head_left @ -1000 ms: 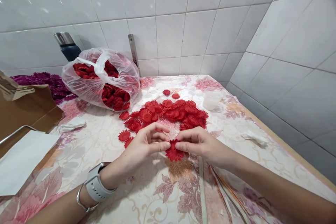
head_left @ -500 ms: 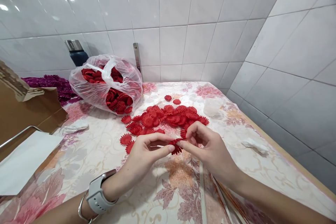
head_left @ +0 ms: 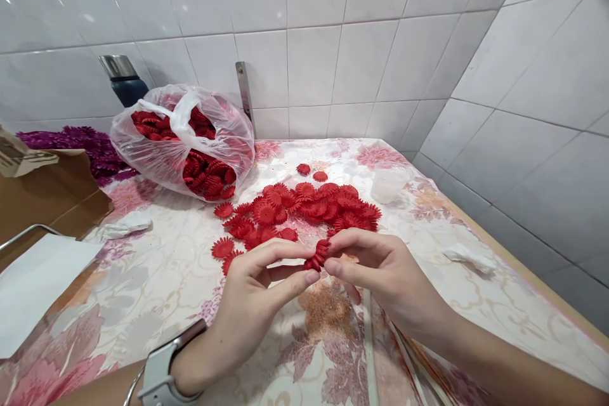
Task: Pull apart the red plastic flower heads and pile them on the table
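Observation:
A small red artificial flower piece [head_left: 317, 256] with a toothed, petal-like edge is held above the table, turned partly edge-on. My left hand [head_left: 261, 282] pinches its left side between thumb and fingers. On the opposite side, the thumb and index finger of my right hand [head_left: 385, 269] close on it; the fingertips partly cover it. Just beyond both hands lies a loose pile of similar red flower pieces [head_left: 314, 203], many overlapping. Two single ones sit behind the pile.
A clear plastic bag [head_left: 242, 146] full of red pieces stands back left, before a dark blue flask [head_left: 127, 85]. Purple flowers [head_left: 85, 146], a cardboard box [head_left: 57, 196] and white paper [head_left: 42, 285] are left. Thin strips [head_left: 419, 368] lie under my right forearm. Crumpled tissue [head_left: 469, 260] lies right.
The red flower piece has turned from hanging petals-down to nearly edge-on. My right index finger has come down from its raised curl onto the piece. The camera view has shifted slightly.

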Tool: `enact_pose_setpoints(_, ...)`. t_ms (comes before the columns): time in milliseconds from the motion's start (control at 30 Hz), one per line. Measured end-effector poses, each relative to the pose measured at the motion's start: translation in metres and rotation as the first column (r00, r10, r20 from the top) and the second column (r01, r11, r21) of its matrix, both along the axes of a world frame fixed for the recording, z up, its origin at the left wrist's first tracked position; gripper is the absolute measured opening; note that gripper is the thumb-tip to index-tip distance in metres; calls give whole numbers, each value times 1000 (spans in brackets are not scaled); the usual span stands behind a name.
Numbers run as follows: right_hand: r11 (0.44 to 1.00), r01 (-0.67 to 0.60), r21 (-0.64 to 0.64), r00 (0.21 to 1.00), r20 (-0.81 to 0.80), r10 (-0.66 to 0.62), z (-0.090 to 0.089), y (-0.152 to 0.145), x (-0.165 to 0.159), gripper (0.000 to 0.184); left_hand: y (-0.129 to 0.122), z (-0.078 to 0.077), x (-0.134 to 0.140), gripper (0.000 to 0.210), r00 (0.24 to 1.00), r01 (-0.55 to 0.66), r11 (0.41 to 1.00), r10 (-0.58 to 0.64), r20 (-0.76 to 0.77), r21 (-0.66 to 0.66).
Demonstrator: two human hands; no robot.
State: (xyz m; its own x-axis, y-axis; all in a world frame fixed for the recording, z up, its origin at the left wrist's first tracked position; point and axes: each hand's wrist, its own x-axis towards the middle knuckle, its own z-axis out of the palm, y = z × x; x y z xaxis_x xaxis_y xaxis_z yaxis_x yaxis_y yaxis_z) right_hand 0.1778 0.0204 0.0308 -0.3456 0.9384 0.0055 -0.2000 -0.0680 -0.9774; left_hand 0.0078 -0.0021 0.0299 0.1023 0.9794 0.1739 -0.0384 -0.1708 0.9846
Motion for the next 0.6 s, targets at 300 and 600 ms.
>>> enact_pose_setpoints(300,999,-44,-15,998,-50,43,-6,2,2,15,-1,-1,0,20,1000,6,1000,-6,17,-3)
enact_pose_setpoints(600,999,-38,-8,999,-34,38,-6,2,3,12,0,-2,1,18,999,16,1000,-15,41,-26)
